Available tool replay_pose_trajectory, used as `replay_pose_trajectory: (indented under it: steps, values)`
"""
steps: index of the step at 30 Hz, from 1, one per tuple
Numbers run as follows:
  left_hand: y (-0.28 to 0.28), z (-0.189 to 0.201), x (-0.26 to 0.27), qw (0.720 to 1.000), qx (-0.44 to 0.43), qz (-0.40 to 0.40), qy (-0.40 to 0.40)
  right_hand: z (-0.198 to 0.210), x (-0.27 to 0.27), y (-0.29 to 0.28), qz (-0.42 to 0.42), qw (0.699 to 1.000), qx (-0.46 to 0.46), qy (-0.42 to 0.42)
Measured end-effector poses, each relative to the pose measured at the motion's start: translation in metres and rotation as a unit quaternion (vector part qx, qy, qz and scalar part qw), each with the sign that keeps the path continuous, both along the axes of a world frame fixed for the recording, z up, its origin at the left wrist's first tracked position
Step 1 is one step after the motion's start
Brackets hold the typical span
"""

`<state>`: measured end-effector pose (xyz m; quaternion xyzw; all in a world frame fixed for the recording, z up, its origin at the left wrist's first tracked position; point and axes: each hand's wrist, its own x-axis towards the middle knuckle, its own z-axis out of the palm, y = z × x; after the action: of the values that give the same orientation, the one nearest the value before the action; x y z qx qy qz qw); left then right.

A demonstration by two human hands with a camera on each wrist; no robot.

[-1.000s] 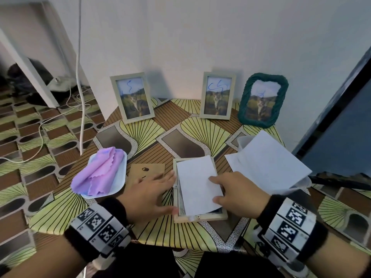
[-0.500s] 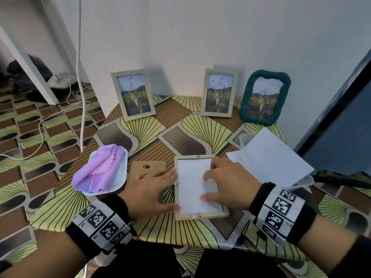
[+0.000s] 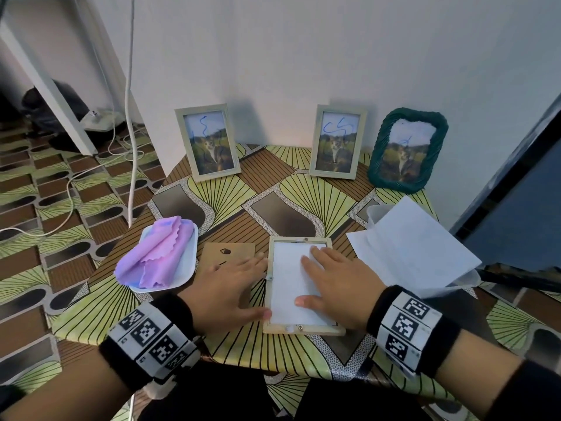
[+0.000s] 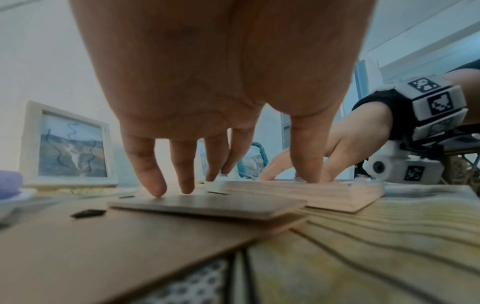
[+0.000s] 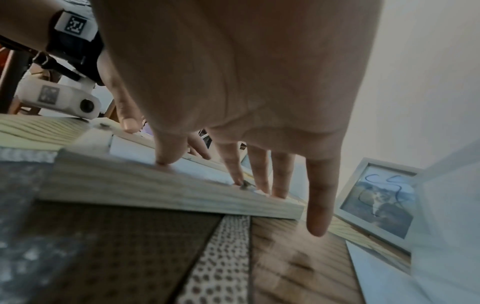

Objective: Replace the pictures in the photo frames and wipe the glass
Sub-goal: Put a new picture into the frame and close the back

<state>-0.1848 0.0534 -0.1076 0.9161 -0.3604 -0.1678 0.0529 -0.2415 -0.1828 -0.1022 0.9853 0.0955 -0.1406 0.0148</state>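
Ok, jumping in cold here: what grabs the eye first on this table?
Both hands at the near edge: the right hand lies flat on white paper inside a face-down wooden frame, the left hand beside it. Three cat photos with blue scribbles stand along the wall, and a purple cloth lies left.

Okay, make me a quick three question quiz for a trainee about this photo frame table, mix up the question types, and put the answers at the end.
1. True or false: the purple cloth is being rubbed on the glass.
2. Multiple choice: the right hand presses flat on A) the green woven frame, B) the white paper lying in the wooden frame, C) the loose sheets.
3. Fill in: the number of frames standing against the wall is ___.

Key:
1. False; it lies on the white tray, untouched.
2. B.
3. Three.
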Motion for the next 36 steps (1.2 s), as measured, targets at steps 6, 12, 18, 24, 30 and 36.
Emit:
replay_pose_trajectory:
  steps: [6, 12, 18, 24, 30, 36]
  values:
    - [0.033, 0.002, -0.003, 0.999, 0.015, 0.019, -0.025, 0.002, -0.009, -0.006, -0.019, 0.996, 0.085, -0.008]
    - [0.059, 0.000, -0.025, 0.995, 0.076, -0.056, -0.017, 0.008, -0.022, -0.015, -0.031, 0.990, 0.132, 0.033]
    - [0.076, -0.004, -0.038, 0.991, 0.046, -0.115, -0.041, 0.009, -0.029, -0.015, -0.021, 0.990, 0.133, 0.034]
    - [0.080, 0.005, -0.051, 0.993, -0.075, -0.091, -0.031, 0.002, -0.031, -0.017, -0.041, 0.982, 0.184, 0.014]
    - [0.064, 0.025, -0.050, 0.952, -0.294, 0.050, -0.073, 0.007, -0.034, -0.023, -0.123, 0.952, 0.279, -0.024]
    - [0.021, 0.036, -0.044, 0.941, -0.326, 0.021, -0.091, 0.011, -0.038, -0.029, -0.136, 0.929, 0.344, 0.019]
